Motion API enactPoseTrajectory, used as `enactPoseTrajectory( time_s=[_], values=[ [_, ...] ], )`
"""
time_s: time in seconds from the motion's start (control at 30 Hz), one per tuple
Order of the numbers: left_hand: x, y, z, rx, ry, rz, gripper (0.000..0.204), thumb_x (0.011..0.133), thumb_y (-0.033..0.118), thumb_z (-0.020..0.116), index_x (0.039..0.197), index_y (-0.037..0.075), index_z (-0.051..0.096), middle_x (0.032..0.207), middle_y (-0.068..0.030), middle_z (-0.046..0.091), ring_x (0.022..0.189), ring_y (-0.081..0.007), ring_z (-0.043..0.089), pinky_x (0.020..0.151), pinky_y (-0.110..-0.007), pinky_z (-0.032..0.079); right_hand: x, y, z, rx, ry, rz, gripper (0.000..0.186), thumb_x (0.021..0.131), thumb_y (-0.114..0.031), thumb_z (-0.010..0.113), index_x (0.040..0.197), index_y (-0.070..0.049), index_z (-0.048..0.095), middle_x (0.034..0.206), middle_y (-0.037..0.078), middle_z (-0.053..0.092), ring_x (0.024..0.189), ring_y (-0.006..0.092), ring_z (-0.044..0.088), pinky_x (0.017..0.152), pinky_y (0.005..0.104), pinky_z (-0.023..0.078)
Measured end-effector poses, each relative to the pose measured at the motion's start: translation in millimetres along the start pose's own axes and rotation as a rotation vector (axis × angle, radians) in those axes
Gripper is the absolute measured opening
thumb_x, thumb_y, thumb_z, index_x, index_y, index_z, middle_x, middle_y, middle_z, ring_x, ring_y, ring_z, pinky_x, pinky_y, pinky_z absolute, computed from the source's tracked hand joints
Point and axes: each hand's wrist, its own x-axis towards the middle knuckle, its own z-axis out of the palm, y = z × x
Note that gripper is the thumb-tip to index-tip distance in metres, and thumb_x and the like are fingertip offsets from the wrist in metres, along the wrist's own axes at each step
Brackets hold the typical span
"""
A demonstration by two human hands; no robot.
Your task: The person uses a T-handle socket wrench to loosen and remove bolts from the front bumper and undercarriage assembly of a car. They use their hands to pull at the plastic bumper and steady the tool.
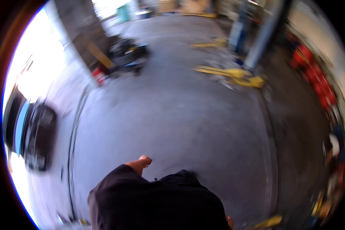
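In the head view, the left hand (143, 161) reaches out ahead of the person's dark clothing (157, 201), over the grey floor (168, 115). It seems to touch nothing, perhaps just hanging forward for balance, and no object shows in it. The fingers look loosely gathered, but blur hides whether they are closed. Only a sliver of the right hand (229, 221) seems to show at the lower edge, beside the clothing, so I cannot tell its state. The two are well apart.

Nearest to the right hand is a yellow bar (270, 223), lying low at the bottom edge, to its right and not touching it. Its long axis slants gently, rising toward the right (its lower end is cut off, so which end is the tip stays unclear).

Farther off, a yellow arm (230, 74) lies low by a blue post (238, 32), probably because it belongs to a car lift. Its long axis runs crosswise, the narrow end pointing left. Red boxes (320, 86) line the right wall, likely kept there for easy reach. A dark car (42, 134) stands at the left, by the bright opening.
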Motion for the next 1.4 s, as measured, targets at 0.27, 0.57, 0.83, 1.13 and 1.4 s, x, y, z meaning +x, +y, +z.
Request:
enactPoseTrajectory(
  time_s=[0.27, 0.57, 0.83, 1.13, 1.4],
  values=[
    [-56.1, 556.7, -25.2, -0.531, 0.108, 0.726, 0.032, 0.088, 0.025, 0.06, 0.112, 0.004, 0.065, 0.072, -0.0073, 0.065, 0.053, -0.0139, 0.058, 0.044, -0.029, 0.046, 120.5, 40.5, -156.6, 0.301, 0.239, 0.274, 0.016, 0.094, -0.022, 0.062, 0.097, -0.006, 0.065, 0.075, 0.004, 0.063, 0.06, 0.0159, 0.063, 0.048, 0.0292, 0.048],
    [-25.9, 762.7, 144.9, -0.245, -0.725, 0.285, 0.013, 0.089, 0.019, 0.066, 0.082, 0.012, 0.058, 0.064, -0.0043, 0.057, 0.048, -0.0192, 0.055, 0.04, -0.036, 0.045, 307.8, 32.9, -386.3, 0.645, 0.139, 0.286, 0.022, 0.09, -0.026, 0.066, 0.099, -0.006, 0.067, 0.077, 0.004, 0.066, 0.065, 0.0192, 0.065, 0.055, 0.034, 0.051],
    [-28.7, 924.8, 204.3, 1.012, -0.093, 0.988, 0.02, 0.087, 0.028, 0.064, 0.085, 0.008, 0.064, 0.076, -0.0129, 0.065, 0.058, -0.0294, 0.063, 0.049, -0.042, 0.05, 510.1, -70.7, -676.8, 0.284, 0.41, 0.233, 0.027, 0.09, -0.025, 0.067, 0.1, 0.0, 0.069, 0.087, 0.01, 0.071, 0.072, 0.0192, 0.069, 0.064, 0.0289, 0.054],
    [-30.3, 1360.0, 262.1, 0.535, -0.305, 0.661, 0.011, 0.089, 0.018, 0.06, 0.088, 0.007, 0.06, 0.068, -0.009, 0.056, 0.049, -0.0213, 0.055, 0.042, -0.034, 0.045, 660.8, -133.7, -857.8, 0.67, 0.213, 0.554, 0.012, 0.094, -0.022, 0.063, 0.089, -0.012, 0.062, 0.072, 0.001, 0.059, 0.058, 0.0148, 0.056, 0.048, 0.0306, 0.043],
    [-171.6, 1823.7, 343.3, -0.11, -0.186, 0.743, 0.024, 0.089, 0.017, 0.06, 0.112, 0.01, 0.059, 0.077, -0.0086, 0.063, 0.052, -0.0168, 0.057, 0.041, -0.029, 0.043, 773.9, -169.6, -998.2, 0.767, 0.138, 0.537, 0.028, 0.097, -0.022, 0.054, 0.073, -0.012, 0.045, 0.062, 0.002, 0.042, 0.053, 0.0176, 0.045, 0.045, 0.0318, 0.036]
  ],
)
